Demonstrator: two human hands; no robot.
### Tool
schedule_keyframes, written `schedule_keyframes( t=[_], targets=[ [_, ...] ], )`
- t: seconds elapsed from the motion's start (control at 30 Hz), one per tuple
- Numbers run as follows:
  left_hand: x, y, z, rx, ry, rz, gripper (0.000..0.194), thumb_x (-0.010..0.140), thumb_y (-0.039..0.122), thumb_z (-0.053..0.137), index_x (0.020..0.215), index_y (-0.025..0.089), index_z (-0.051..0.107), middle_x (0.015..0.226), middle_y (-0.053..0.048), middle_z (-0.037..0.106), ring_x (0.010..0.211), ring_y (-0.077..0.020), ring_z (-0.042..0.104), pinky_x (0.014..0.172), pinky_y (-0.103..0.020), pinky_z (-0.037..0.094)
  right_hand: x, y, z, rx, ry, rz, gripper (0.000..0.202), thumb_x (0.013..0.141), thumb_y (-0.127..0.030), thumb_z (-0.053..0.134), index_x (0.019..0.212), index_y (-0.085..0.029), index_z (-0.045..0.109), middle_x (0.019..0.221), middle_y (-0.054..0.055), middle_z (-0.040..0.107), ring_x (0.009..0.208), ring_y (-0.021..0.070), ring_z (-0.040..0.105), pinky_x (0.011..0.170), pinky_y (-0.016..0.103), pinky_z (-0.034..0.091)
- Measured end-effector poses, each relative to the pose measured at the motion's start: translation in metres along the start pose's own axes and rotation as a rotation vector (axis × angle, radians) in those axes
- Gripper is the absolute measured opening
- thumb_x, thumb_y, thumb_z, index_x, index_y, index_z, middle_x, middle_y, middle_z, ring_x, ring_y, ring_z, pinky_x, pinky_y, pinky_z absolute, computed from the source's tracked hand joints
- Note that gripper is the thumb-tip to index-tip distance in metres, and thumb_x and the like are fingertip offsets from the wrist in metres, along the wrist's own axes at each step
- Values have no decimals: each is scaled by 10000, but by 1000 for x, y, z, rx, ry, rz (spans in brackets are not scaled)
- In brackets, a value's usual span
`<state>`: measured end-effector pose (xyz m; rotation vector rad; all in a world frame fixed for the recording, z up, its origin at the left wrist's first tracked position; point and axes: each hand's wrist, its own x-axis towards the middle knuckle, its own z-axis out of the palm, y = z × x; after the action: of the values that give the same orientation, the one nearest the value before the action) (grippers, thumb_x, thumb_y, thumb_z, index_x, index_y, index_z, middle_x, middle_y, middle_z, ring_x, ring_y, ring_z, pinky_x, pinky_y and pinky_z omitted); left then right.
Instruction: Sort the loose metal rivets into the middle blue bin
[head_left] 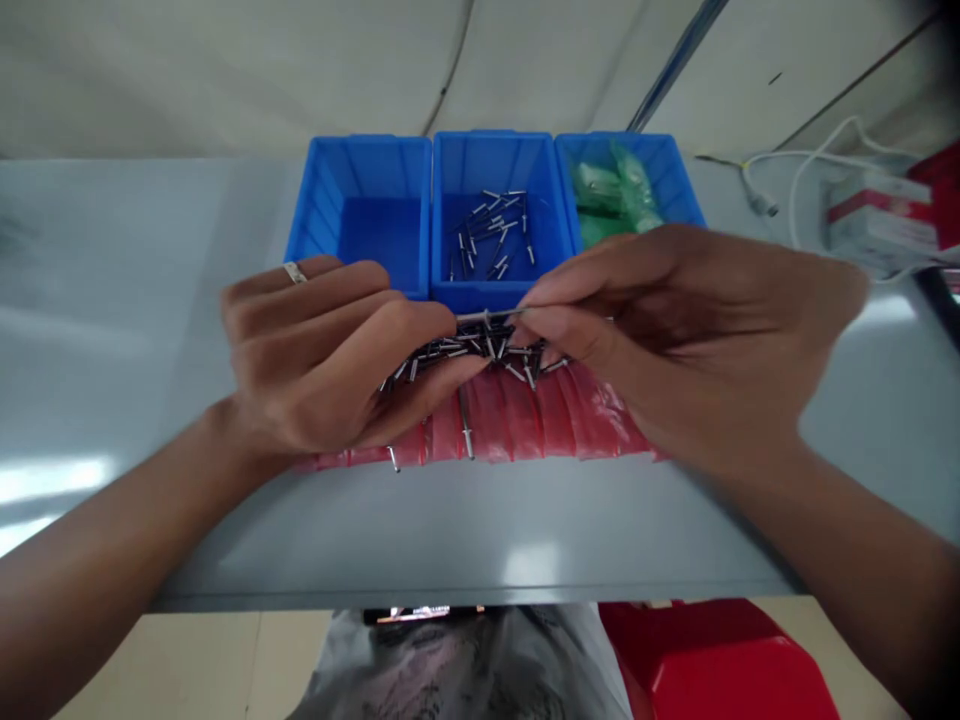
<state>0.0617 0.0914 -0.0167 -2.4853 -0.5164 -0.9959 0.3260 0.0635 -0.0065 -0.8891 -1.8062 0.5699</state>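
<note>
A single blind rivet (487,317) is held level in front of the middle blue bin. Its right end is pinched between thumb and forefinger of my right hand (675,340). My left hand (330,350), fingers curled and a ring on one, closes at the rivet's left end; the exact contact is partly hidden. Below the fingers lies a heap of blind rivets (529,365) on pleated red plastic packaging (517,420). Two rivets (466,440) lie apart toward the front of the red plastic. More loose rivets (495,235) are inside the middle blue bin (487,165).
The left blue bin (367,165) shows a bare floor. Green plastic packets (619,190) sit in the right blue bin (679,180). A white cable (806,155) and a red-and-white box (881,215) stand at the right of the grey table (480,530). A red stool (720,660) is below.
</note>
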Motion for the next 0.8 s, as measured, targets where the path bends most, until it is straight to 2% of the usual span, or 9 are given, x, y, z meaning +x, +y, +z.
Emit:
schedule_keyframes(
  t=[0.07,0.13,0.23,0.33,0.4,0.57,0.67,0.73,0.8],
  targets=[
    [1,1,-1,10,-12,-24,263,1012,388,859,1059,187,697,725,41,646,604,-134,607,527,-309,386,0,-3,2,65,30,67,112,968,-187,879,1007,-286,842,922,-61,849,804,152,824,738,318,735],
    [3,5,-3,12,-10,-118,235,1019,369,856,1017,206,687,691,62,622,572,-113,582,525,-296,379,0,-4,4,166,44,112,166,918,-153,916,987,-289,852,883,-56,850,774,185,835,710,348,752],
    [7,10,-3,22,-17,-245,186,1034,313,841,984,207,697,673,78,625,566,-87,603,551,-268,410,0,-3,4,330,44,180,171,881,-136,941,963,-270,873,860,-40,857,731,184,833,672,332,749],
    [6,9,-2,43,11,-149,90,1086,258,748,1026,203,709,700,63,653,599,-106,658,578,-280,419,0,-3,3,372,22,231,162,889,-143,937,973,-270,883,864,-43,862,734,170,836,685,318,747],
    [3,6,-1,35,20,-84,107,1126,255,660,1040,201,694,716,46,657,603,-124,670,579,-289,419,0,-2,3,387,12,244,164,897,-148,932,980,-282,889,859,-58,861,723,161,833,655,306,729],
    [0,2,-5,42,-17,-66,152,1094,344,745,1131,210,682,733,53,647,605,-129,680,574,-277,439,0,0,2,414,10,272,193,913,-133,912,994,-308,905,851,-80,858,716,131,823,592,246,673],
    [1,4,-5,53,5,-85,126,1121,268,659,1004,223,657,704,55,574,580,-105,616,574,-285,403,1,2,3,411,-8,276,181,902,-142,927,981,-304,909,827,-69,852,696,134,811,566,251,664],
    [1,5,-3,36,34,-97,221,1139,245,572,921,229,601,703,40,530,567,-103,567,568,-309,380,3,3,4,406,53,281,153,904,-144,927,959,-284,908,825,-52,851,688,130,804,548,235,649],
    [0,5,-1,30,65,-95,277,1135,232,529,859,244,525,692,30,471,542,-107,491,549,-335,345,5,3,5,406,146,295,164,950,-119,875,980,-277,907,908,-38,872,772,130,833,608,210,675]
  ],
)
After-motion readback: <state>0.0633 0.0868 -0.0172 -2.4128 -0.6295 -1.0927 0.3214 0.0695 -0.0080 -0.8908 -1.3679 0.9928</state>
